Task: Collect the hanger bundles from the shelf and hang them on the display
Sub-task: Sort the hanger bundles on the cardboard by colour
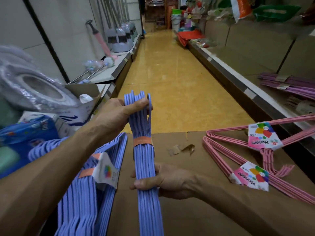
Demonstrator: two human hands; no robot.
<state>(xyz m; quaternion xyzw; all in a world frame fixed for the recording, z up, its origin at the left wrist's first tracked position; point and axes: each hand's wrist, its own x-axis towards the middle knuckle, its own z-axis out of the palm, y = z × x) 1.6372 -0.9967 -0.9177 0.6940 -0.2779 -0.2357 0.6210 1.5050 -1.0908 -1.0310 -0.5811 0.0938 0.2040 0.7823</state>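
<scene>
At the centre of the frame a bundle of blue hangers (144,160) is held edge-on and roughly upright above a flat cardboard sheet (196,210), its hooks pointing toward the top of the frame. The left hand (117,114) reaches in from the lower left and grips the hook ends, fingers curled over them with the thumb behind. The right hand (163,181) comes in from the lower right and clasps the lower stretch of the same bundle, thumb in front and fingers wrapped round the back. An orange paper band (142,141) circles the bundle between the two hands. To the lower left a second blue hanger bundle (85,198) lies beneath the left forearm, wearing a white label with a coloured flower mark (107,172). On the right side of the cardboard lie pink hanger bundles (238,160), each with a pink and white "Hanger" label. Farther right, on a low shelf (265,106) at the frame's right edge, rest purple hanger bundles (289,86). A yellow tiled aisle floor (179,79) runs up the middle, and wrapped brooms (122,40) stand along the upper left.
</scene>
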